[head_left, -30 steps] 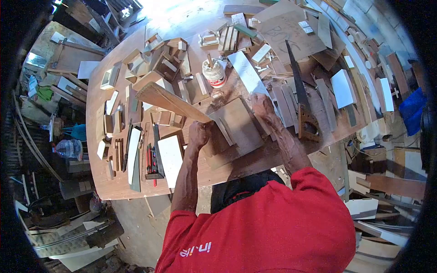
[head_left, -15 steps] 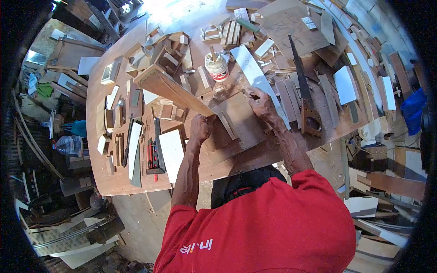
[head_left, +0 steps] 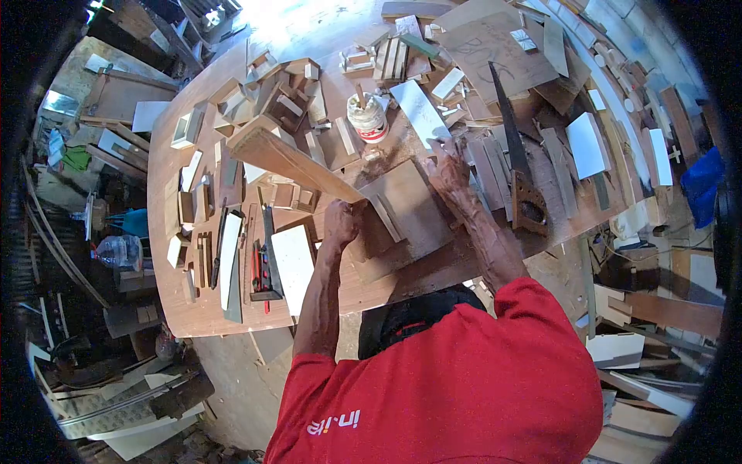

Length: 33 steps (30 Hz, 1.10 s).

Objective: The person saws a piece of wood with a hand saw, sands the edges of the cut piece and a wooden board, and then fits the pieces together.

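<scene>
My left hand (head_left: 342, 222) is closed on the near end of a long wooden board (head_left: 309, 166), which slants up and to the left. My right hand (head_left: 450, 174) is open, its fingers apart, over the right edge of a flat square wood panel (head_left: 417, 205) and close to a long white board (head_left: 421, 112). A short wooden strip (head_left: 386, 218) lies on the panel, just right of my left hand. Beyond the panel stands a white glue tub (head_left: 366, 122) with a red label and a stick poking out.
A handsaw (head_left: 525, 182) rests to the right beside several wood strips. Small wooden boxes (head_left: 294, 197) and offcuts cover the left and back of the table (head_left: 355, 298). Red-handled tools (head_left: 263, 271) and a white panel (head_left: 294, 267) lie at the front left.
My right hand's curled fingers have spread out, and the hand has turned slightly, reaching over the end of the white board. My left hand keeps its hold on the wooden board, almost still.
</scene>
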Tool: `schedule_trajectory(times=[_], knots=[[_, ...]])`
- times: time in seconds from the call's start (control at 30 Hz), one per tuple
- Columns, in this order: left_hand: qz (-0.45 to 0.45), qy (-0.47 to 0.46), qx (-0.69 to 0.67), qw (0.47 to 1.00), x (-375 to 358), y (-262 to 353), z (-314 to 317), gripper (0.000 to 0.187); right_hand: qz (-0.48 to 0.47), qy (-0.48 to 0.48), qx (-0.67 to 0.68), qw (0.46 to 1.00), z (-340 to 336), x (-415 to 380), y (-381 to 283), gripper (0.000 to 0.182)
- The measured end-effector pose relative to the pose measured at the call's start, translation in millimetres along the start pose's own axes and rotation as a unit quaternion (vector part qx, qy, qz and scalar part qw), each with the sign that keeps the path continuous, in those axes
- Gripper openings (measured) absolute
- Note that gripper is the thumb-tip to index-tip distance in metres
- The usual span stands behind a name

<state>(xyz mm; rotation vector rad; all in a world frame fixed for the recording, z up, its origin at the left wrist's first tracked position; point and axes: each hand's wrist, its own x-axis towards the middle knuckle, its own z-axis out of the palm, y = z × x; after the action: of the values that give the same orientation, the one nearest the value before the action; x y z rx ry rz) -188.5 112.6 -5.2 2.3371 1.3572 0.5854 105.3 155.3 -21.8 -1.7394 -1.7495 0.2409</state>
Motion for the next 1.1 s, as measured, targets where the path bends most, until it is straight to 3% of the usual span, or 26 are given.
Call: schedule_trajectory(times=[0.1, 0.17, 0.27, 0.37, 0.43, 0.5, 0.63, 0.67, 0.7, 0.73, 0.77, 0.8, 0.83, 0.87, 0.9, 0.93, 0.97, 1.03, 1.1], knots=[[-0.026, 0.024, -0.038, 0.999, 1, 6, -3, 0.017, -0.003, 0.084, 0.002, 0.996, -9, 5, -29, 0.025], [-0.022, 0.010, -0.049, 0.999, 0, 2, -2, 0.018, -0.074, 0.044, 0.110, 0.990, -2, 9, -44, 0.020], [-0.098, -0.026, -0.014, 0.995, 3, 15, -9, 0.019, -0.032, -0.057, 0.133, 0.989, -8, 24, -100, 0.018], [-0.069, 0.012, -0.059, 0.996, 0, 18, -12, 0.021, -0.055, -0.136, 0.136, 0.980, 14, 44, -134, 0.019], [-0.057, 0.033, -0.075, 0.995, -7, 18, -15, 0.024, -0.080, -0.147, 0.120, 0.979, 37, 57, -146, 0.019], [-0.108, 0.071, -0.140, 0.982, -17, 19, -13, 0.023, -0.108, -0.153, 0.089, 0.978, 63, 76, -153, 0.019], [-0.228, 0.056, -0.123, 0.964, -27, 54, -43, 0.014, -0.155, -0.152, -0.026, 0.976, 119, 111, -161, 0.019], [-0.196, 0.089, -0.131, 0.968, -41, 37, -26, 0.014, -0.166, -0.147, -0.057, 0.973, 133, 118, -161, 0.019], [-0.262, 0.031, -0.115, 0.958, -41, 46, -37, 0.016, -0.180, -0.140, -0.100, 0.969, 147, 125, -161, 0.019], [-0.235, 0.104, -0.209, 0.943, -52, 32, -18, 0.015, -0.209, -0.120, -0.206, 0.949, 164, 132, -160, 0.019], [-0.223, 0.114, -0.222, 0.942, -60, 25, -14, 0.016, -0.273, -0.059, -0.539, 0.794, 190, 136, -158, 0.019], [-0.213, 0.124, -0.238, 0.939, -66, 23, -12, 0.016, -0.294, -0.032, -0.645, 0.704, 203, 142, -157, 0.019], [-0.206, 0.131, -0.245, 0.938, -71, 22, -12, 0.017, -0.293, -0.022, -0.672, 0.680, 207, 145, -161, 0.019], [-0.199, 0.134, -0.245, 0.939, -74, 21, -10, 0.017, -0.252, -0.062, -0.434, 0.863, 206, 151, -156, 0.020], [-0.184, 0.123, -0.215, 0.951, -75, 22, -14, 0.017, -0.188, -0.100, -0.155, 0.965, 203, 155, -154, 0.021], [-0.180, 0.138, -0.248, 0.942, -74, 25, -17, 0.016, -0.194, -0.101, -0.151, 0.964, 208, 158, -154, 0.021], [-0.181, 0.115, -0.162, 0.963, -75, 28, -22, 0.015, -0.170, -0.132, -0.156, 0.964, 213, 159, -153, 0.021], [-0.207, 0.142, -0.275, 0.928, -77, 27, -15, 0.014, -0.147, -0.163, -0.159, 0.963, 213, 160, -155, 0.021], [-0.189, 0.131, -0.235, 0.944, -78, 24, -16, 0.015, -0.152, -0.156, -0.161, 0.963, 211, 157, -153, 0.019]])
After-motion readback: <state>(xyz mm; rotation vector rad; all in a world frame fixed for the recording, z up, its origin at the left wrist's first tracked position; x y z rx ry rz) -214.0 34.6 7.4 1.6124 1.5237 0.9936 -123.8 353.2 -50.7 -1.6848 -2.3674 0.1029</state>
